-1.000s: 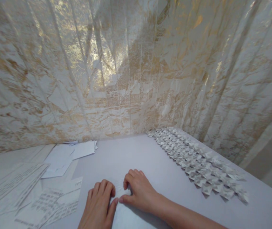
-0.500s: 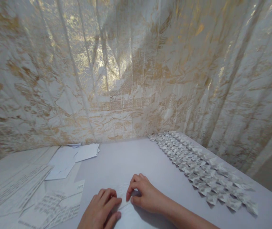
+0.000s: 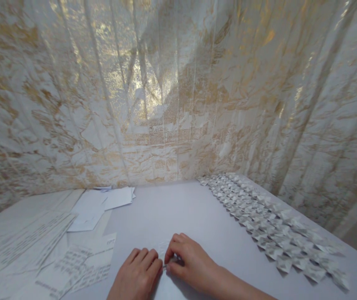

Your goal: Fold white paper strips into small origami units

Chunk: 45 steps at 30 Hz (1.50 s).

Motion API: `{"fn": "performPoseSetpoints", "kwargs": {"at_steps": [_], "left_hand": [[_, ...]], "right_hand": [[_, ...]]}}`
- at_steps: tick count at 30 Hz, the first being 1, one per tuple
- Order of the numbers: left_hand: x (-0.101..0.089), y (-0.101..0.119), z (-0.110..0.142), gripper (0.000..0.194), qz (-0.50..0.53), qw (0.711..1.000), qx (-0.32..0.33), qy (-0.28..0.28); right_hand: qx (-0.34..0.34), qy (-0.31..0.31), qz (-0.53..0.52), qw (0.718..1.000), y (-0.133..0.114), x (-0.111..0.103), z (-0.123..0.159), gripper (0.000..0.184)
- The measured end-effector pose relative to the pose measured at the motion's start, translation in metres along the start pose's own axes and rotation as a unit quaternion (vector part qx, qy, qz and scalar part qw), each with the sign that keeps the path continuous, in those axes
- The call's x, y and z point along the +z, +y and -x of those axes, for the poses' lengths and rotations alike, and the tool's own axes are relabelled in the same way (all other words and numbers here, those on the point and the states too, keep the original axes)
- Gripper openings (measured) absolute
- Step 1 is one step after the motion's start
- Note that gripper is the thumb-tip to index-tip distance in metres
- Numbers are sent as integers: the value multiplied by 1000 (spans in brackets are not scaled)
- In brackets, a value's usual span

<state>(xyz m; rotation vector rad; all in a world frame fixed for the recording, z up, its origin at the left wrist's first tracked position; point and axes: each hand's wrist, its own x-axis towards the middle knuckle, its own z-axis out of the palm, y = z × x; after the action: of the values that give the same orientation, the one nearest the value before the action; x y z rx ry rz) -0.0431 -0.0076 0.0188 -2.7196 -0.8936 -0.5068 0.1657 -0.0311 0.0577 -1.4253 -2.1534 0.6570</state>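
Observation:
At the table's near edge, my right hand (image 3: 192,263) pinches a small piece of paper (image 3: 165,267) between thumb and fingers. My left hand (image 3: 139,273) is close beside it, fingers curled and pressed together at the paper's other side. Only a thin sliver of the paper shows between the hands; its folds are hidden. Printed paper slips (image 3: 69,266) lie to the left of my left hand. Off to the right stand rows of small folded paper pieces (image 3: 272,225), lined up along the table's right side.
White blank sheets (image 3: 87,210) and larger printed sheets (image 3: 25,237) overlap on the left of the pale table (image 3: 162,212). A white and gold curtain (image 3: 166,125) hangs right behind the table's back edge.
My left hand has closed in toward my right, and its fingers have drawn together at the paper. The view has turned slightly left, so everything sits further right.

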Motion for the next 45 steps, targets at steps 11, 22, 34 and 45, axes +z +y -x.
{"fn": "performPoseSetpoints", "kwargs": {"at_steps": [11, 22, 34, 45], "left_hand": [[-10, 5, -8, 29, -35, 992, 33, 113], [1, -3, -5, 19, 211, 949, -233, -12], [-3, 1, -12, 28, 211, 967, -141, 31], [-5, -9, -20, 8, 129, 988, -47, 64]], "right_hand": [[-12, -9, 87, 996, -7, 8, 5, 16], [3, 34, 105, 994, 2, 8, 0, 25], [8, 18, 82, 996, -3, 3, -1, 14], [1, 29, 59, 998, -3, 10, -4, 14]]}}
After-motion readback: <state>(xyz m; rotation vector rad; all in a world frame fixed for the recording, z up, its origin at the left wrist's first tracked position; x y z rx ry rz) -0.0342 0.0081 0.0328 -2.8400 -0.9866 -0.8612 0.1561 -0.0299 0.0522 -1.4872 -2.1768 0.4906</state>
